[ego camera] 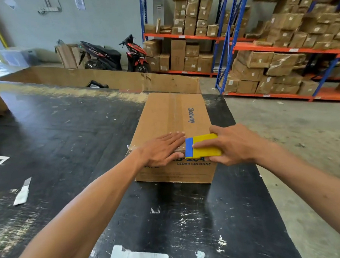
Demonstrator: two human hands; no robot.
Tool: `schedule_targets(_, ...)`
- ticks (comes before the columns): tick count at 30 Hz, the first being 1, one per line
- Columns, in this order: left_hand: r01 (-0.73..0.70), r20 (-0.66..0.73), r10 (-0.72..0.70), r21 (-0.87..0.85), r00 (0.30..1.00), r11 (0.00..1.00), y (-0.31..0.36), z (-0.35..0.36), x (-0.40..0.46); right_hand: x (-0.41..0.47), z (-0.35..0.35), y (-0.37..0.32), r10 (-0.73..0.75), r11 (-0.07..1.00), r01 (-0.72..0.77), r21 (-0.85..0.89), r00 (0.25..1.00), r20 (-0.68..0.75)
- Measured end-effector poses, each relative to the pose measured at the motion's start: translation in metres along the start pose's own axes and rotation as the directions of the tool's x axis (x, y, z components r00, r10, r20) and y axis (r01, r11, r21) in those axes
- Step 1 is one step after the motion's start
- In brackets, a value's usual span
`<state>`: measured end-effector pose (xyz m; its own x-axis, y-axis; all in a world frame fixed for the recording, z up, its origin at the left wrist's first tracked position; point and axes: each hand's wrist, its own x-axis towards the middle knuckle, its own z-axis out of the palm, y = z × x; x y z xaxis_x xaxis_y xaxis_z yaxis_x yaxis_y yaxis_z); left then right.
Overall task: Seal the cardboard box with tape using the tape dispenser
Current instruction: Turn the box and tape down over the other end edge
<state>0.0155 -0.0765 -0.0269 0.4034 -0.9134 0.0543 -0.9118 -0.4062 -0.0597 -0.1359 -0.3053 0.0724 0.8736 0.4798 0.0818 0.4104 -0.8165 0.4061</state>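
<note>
Cardboard box (pixel 171 128) sits centre frame, on black worktable (pixel 67 134) near its right edge. Left hand (pixel 162 150) flat on near end of lid, fingers together, pressing tape (pixel 179 149) down, likely to anchor strip and steady box. Right hand (pixel 235 145) wraps yellow-and-blue tape dispenser (pixel 202 146), thumb on top, fingers curled beneath, held at near edge, probably to cut or start a strip. Box brown, long, flaps closed, glossy tape along centre seam, blue print on top and front. Box cutter (pixel 22 191) lies lower left, unused.
</note>
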Motion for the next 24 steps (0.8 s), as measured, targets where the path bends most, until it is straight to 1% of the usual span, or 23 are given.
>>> schedule_targets(7, 0.002, 0.001, -0.002, -0.043, 1.000, 0.999, 0.000, -0.006, -0.006, -0.015, 0.001, 0.017, -0.049, 0.996, 0.053, 0.070, 0.997, -0.055)
schedule_targets(12, -0.004, -0.026, 0.003, -0.046, 1.000, 0.999, 0.003, -0.010, -0.008, -0.042, 0.009, 0.046, -0.028, 0.994, 0.031, 0.106, 0.999, -0.027)
schedule_targets(16, -0.030, -0.034, 0.029, -0.032, 0.999, 0.999, 0.002, -0.008, -0.007, -0.048, 0.027, 0.047, -0.009, 0.988, 0.010, 0.151, 1.000, -0.007)
schedule_targets(20, -0.017, -0.016, 0.017, 0.018, 1.000, 1.000, 0.005, -0.009, -0.004, -0.051, 0.038, 0.049, 0.003, 0.983, 0.000, 0.183, 1.000, -0.013)
schedule_targets(24, -0.025, -0.110, 0.039, 0.126, 0.993, 0.992, 0.022, -0.017, 0.017, -0.048, 0.041, 0.052, -0.016, 0.981, 0.020, 0.195, 1.000, -0.025)
